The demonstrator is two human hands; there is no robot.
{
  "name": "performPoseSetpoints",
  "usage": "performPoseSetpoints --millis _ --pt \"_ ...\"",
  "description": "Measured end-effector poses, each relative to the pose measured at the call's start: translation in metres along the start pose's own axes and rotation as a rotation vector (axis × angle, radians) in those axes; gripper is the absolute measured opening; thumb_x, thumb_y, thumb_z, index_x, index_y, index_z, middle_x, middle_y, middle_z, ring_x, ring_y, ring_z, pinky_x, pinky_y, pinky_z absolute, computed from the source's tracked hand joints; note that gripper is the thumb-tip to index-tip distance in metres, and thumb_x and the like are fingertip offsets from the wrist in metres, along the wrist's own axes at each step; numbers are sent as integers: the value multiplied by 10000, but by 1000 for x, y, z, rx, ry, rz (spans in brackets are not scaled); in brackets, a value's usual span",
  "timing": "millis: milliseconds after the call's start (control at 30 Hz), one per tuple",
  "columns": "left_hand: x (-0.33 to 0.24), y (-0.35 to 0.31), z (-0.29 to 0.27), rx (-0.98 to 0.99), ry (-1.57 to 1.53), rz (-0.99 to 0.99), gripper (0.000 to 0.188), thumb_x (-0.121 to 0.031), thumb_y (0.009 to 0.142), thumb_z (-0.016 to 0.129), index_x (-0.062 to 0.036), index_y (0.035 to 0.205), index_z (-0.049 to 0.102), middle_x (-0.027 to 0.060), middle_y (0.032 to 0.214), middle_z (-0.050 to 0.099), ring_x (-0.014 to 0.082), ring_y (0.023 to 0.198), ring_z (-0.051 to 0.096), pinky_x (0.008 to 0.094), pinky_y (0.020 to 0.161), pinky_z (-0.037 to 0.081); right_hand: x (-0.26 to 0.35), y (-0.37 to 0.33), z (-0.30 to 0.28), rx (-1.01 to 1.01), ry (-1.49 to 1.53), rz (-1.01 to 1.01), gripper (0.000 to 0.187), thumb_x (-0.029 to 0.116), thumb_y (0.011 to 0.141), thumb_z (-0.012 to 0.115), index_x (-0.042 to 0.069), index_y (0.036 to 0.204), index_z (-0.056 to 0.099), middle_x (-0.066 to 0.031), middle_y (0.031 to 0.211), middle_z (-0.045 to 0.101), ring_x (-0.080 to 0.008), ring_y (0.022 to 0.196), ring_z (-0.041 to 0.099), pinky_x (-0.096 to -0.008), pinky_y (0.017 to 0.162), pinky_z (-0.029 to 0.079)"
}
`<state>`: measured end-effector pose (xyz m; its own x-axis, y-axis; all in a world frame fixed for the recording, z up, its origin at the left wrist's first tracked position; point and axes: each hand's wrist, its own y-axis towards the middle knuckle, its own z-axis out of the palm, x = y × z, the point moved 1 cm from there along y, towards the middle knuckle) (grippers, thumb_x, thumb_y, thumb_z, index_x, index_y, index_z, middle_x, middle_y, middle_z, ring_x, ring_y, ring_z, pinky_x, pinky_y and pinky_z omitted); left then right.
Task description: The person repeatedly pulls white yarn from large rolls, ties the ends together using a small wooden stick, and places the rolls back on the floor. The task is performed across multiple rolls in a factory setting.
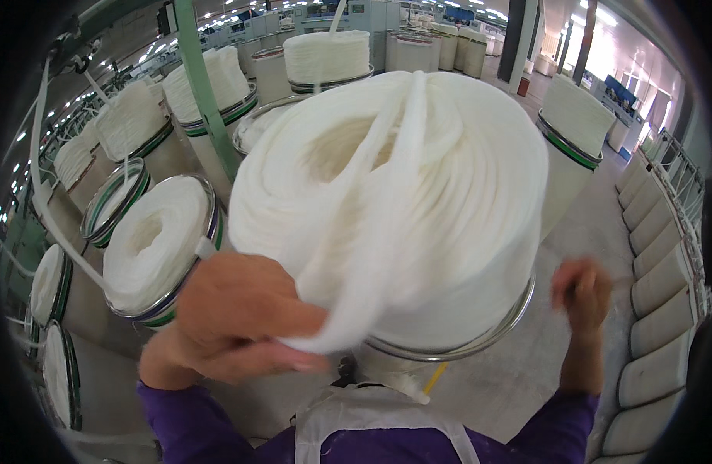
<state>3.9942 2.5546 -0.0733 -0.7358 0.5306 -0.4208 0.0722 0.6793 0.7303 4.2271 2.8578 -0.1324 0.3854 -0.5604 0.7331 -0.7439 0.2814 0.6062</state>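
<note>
A big coil of soft white sliver (480, 178) rises above the metal rim of a can (449, 354) in front of me. My left hand (240, 317) is closed on a loose sliver strand (379, 232) that runs down across the top of the coil, its lower part pinched between thumb and fingers. Off to the right of the coil, my right hand (582, 294) is in the air, blurred, its fingers curled in, and no strand shows in it. It touches neither the coil nor the can.
To the left stands another full can of sliver (147, 240), with several more cans behind it. A green post (203, 85) rises beyond the coil. At the right are a sliver-filled can (576, 120) and a row of pale cans (657, 294) along the aisle.
</note>
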Motion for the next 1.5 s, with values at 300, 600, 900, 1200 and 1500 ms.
performPoseSetpoints --millis 300,600,900,1200,1500 --pt "-24 -12 12 261 82 -5 288 -190 806 713 -21 1032 655 74 798 624 232 680 579 335 606 437 66 132 110 412 -512 -338 329 39 739 589 108 1043 692 -98 760 652 -186 589 527 -306 570 418" --pt "107 64 -25 -190 315 239 364 -216 821 687 -70 1148 624 121 1145 630 267 1041 594 368 999 380 149 84 137 140 -362 -70 195 51 727 720 34 920 713 -54 814 679 -98 661 602 -234 580 448" --pt "211 95 -60 -330 -259 -103 284 16 696 624 -83 945 717 78 896 685 199 812 629 278 740 489 211 45 168 -154 -559 -216 162 191 775 712 43 839 690 -59 705 660 -118 610 600 -257 527 431" --pt "133 -57 -221 -449 -219 -138 214 -184 798 585 4 884 638 20 644 554 88 662 541 230 614 390 180 130 34 -511 -299 -107 357 125 946 413 -16 1249 536 -50 960 665 9 462 312 -140 403 257" --pt "6 -215 -165 278 -522 -896 284 -208 823 726 10 993 661 74 842 671 110 749 614 256 624 469 70 224 24 184 -1427 283 399 58 731 536 81 1120 621 0 869 551 -119 694 468 -248 636 427"
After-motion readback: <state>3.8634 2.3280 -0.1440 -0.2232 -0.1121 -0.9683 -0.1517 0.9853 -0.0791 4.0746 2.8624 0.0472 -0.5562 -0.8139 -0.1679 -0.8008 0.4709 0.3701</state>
